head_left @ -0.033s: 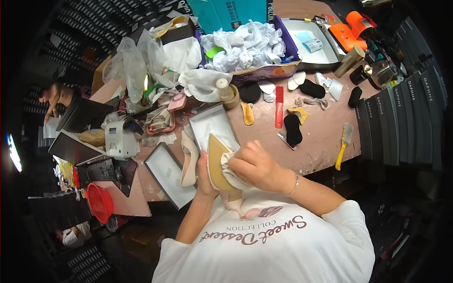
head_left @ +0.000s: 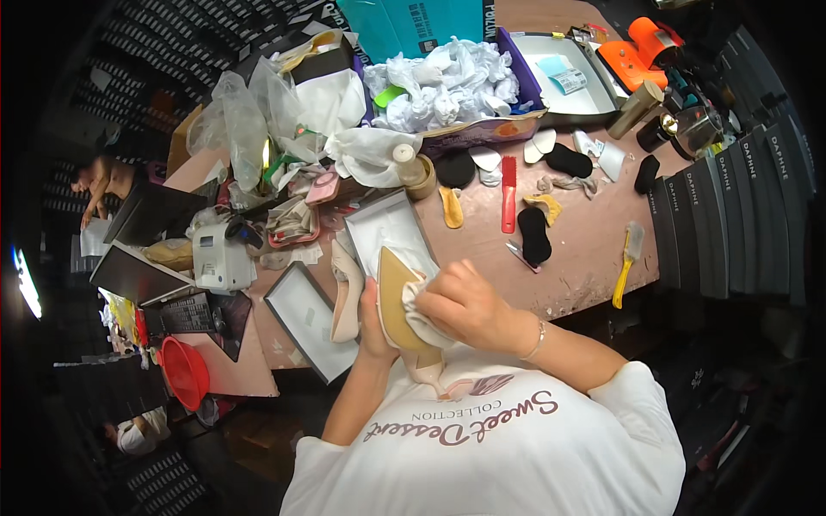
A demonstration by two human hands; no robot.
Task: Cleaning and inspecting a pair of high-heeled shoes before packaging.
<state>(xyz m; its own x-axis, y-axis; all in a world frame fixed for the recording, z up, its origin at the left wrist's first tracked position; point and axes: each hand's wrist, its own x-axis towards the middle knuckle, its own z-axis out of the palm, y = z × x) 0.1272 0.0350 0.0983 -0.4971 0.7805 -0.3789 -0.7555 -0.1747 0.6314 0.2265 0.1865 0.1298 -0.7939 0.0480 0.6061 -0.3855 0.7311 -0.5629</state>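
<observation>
My left hand (head_left: 376, 327) grips a beige high-heeled shoe (head_left: 394, 301) by its side. The shoe is turned so its tan sole faces up, the pointed toe away from me and the heel toward my shirt. A crumpled off-white cloth (head_left: 422, 322) is bunched in my right hand (head_left: 473, 310) and pressed against the sole's right edge. The matching beige shoe (head_left: 346, 301) lies just left of my left hand, beside a shallow open box (head_left: 379, 219) lined in white. Another white-lined tray or lid (head_left: 301, 314) sits at the table's near edge.
A red brush (head_left: 508, 193), a yellow-handled brush (head_left: 626, 267) and black oval pads (head_left: 535, 236) lie on the pink table (head_left: 473, 249). Behind stands a purple box (head_left: 529, 90) of crumpled white paper. Dark shoeboxes (head_left: 731, 206) line the right; a red basin (head_left: 183, 374) is left.
</observation>
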